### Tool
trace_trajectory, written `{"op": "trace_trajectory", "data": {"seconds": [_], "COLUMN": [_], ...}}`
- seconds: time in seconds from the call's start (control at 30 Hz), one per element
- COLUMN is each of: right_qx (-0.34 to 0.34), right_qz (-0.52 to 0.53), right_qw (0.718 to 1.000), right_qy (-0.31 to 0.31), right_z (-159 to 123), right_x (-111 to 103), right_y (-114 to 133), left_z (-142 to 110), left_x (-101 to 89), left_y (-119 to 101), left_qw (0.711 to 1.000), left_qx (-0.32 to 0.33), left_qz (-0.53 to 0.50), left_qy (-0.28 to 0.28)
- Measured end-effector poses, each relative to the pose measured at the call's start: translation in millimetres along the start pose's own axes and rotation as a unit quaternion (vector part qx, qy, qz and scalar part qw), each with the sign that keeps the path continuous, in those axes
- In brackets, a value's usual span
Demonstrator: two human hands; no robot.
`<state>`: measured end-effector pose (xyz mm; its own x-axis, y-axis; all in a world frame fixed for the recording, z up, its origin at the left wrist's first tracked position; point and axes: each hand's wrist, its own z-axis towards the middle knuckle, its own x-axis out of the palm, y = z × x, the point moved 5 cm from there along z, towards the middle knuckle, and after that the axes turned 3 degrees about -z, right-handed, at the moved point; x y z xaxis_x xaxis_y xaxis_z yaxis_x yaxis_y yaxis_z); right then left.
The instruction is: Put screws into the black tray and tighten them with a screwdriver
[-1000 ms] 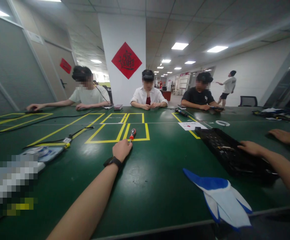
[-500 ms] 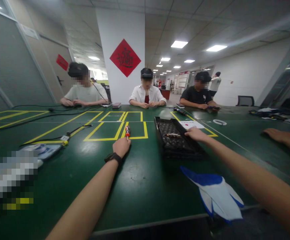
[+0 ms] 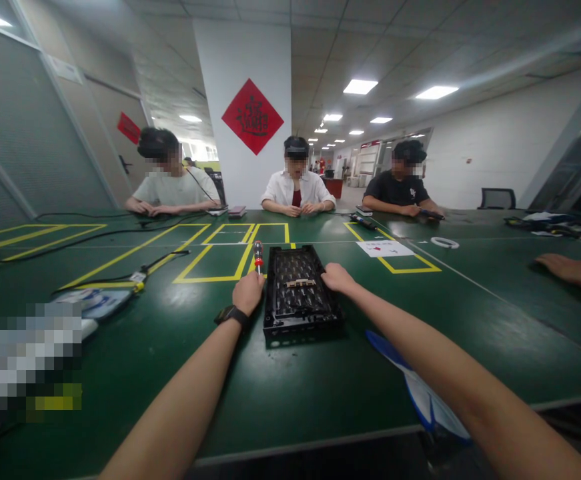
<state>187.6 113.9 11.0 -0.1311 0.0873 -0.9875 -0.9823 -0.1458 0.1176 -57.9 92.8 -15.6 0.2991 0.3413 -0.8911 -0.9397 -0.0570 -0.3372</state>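
My left hand (image 3: 248, 292) is closed around the shaft end of a screwdriver (image 3: 257, 255); its red and clear handle points away from me. Just to its right, a shallow black tray-like casing (image 3: 276, 323) with a patterned floor is at the table, nearly straight in front of me. Across its middle lies a small metallic strip (image 3: 299, 284). My right hand (image 3: 339, 277) grips the casing's right side, with the fingertips partly hidden. Under my right forearm, a blue-and-white glove (image 3: 423, 397) lies at the table's near edge, partly covered.
The green table (image 3: 185, 373) carries yellow tape outlines. A white sheet (image 3: 384, 249) and a white ring (image 3: 444, 243) lie beyond my right hand. Cables and a pale flat packet (image 3: 101, 300) are on the left. Several people sit around; another person's hand (image 3: 560, 267) rests at right.
My right hand has brought the black casing leftward, from a tilted pose to nearly straight before me, beside the screwdriver. My left hand has barely moved. My forearm now covers part of the glove.
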Motion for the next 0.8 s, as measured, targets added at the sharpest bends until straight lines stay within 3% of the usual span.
{"op": "trace_trajectory", "data": {"seconds": [0.1, 0.2, 0.23, 0.3, 0.37, 0.4, 0.47, 0.53, 0.63, 0.7, 0.8], "right_qx": [0.010, -0.012, -0.047, -0.124, -0.134, -0.120, -0.062, 0.012, 0.060, 0.090, 0.109], "right_qz": [-0.002, 0.067, 0.135, 0.314, 0.445, 0.471, 0.421, 0.245, 0.152, 0.098, 0.034], "right_qw": [1.000, 0.990, 0.979, 0.930, 0.879, 0.868, 0.901, 0.968, 0.986, 0.991, 0.993], "right_qy": [-0.025, -0.121, -0.149, -0.145, -0.109, -0.102, -0.088, -0.051, -0.025, -0.024, -0.018], "right_z": [-6.9, -14.3, -16.0, -16.3, -12.0, -9.1, -3.1, 0.7, -1.5, -6.8, -14.5], "right_x": [-7.8, -25.8, -31.7, -39.1, -42.7, -44.8, -48.0, -47.5, -41.4, -30.7, -11.5], "right_y": [5.7, 25.3, 35.9, 57.5, 68.7, 68.5, 56.1, 31.3, -8.0, -26.3, -34.8], "left_z": [-1.5, -8.9, -12.8, -22.7, -33.0, -36.5, -37.9, -30.8, -9.3, 2.0, 6.5], "left_x": [-12.6, -31.1, -36.9, -45.9, -51.2, -53.4, -55.4, -52.1, -27.5, -0.4, 26.2], "left_y": [-8.5, -27.5, -35.8, -56.7, -75.7, -81.2, -82.9, -71.0, -36.6, -16.6, -3.5], "left_qw": [0.999, 0.993, 0.990, 0.980, 0.962, 0.953, 0.936, 0.929, 0.953, 0.964, 0.948], "left_qx": [0.017, 0.069, 0.091, 0.170, 0.261, 0.293, 0.332, 0.327, 0.224, 0.152, 0.107], "left_qz": [0.006, 0.009, 0.010, -0.003, -0.028, -0.049, -0.105, -0.164, -0.200, -0.218, -0.274], "left_qy": [-0.048, -0.096, -0.104, -0.100, -0.073, -0.062, -0.048, -0.058, -0.047, 0.033, 0.119]}}
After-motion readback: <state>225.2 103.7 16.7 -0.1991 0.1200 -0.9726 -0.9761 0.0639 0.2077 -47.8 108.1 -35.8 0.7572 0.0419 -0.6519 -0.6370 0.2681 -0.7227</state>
